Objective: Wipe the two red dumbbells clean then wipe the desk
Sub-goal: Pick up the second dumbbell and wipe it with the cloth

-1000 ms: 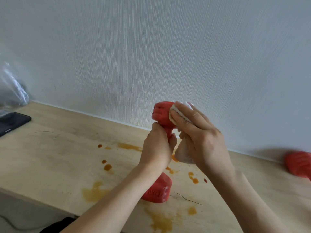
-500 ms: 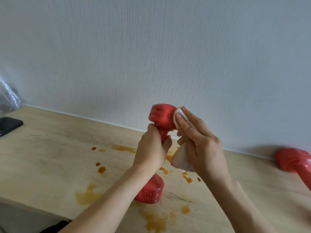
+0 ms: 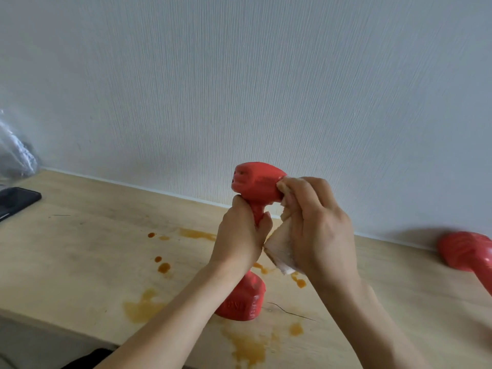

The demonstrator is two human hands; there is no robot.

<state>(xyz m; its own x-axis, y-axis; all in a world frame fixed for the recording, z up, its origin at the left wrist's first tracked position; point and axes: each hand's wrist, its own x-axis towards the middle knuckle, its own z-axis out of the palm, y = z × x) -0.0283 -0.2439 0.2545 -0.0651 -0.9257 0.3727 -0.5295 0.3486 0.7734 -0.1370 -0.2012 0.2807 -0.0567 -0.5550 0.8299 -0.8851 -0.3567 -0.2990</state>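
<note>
Left hand (image 3: 241, 242) gripping upright red dumbbell (image 3: 257, 183), right hand (image 3: 318, 227) pressing tissue (image 3: 282, 251)

Phone (image 3: 16, 202) far left; second dumbbell (image 3: 464, 255) far right.

Views: you have one, the wide-angle head camera.
Position: it sits above and behind your left hand (image 3: 241, 239) and right hand (image 3: 318, 225), close over them.
Direction: it looks forward and down across the desk (image 3: 80, 262) toward the wall (image 3: 239, 75).
Coverage: the desk's near edge lies lower left; the second dumbbell (image 3: 466, 255) is cut by the right border.
Overlap: no other view shares the scene.
</note>
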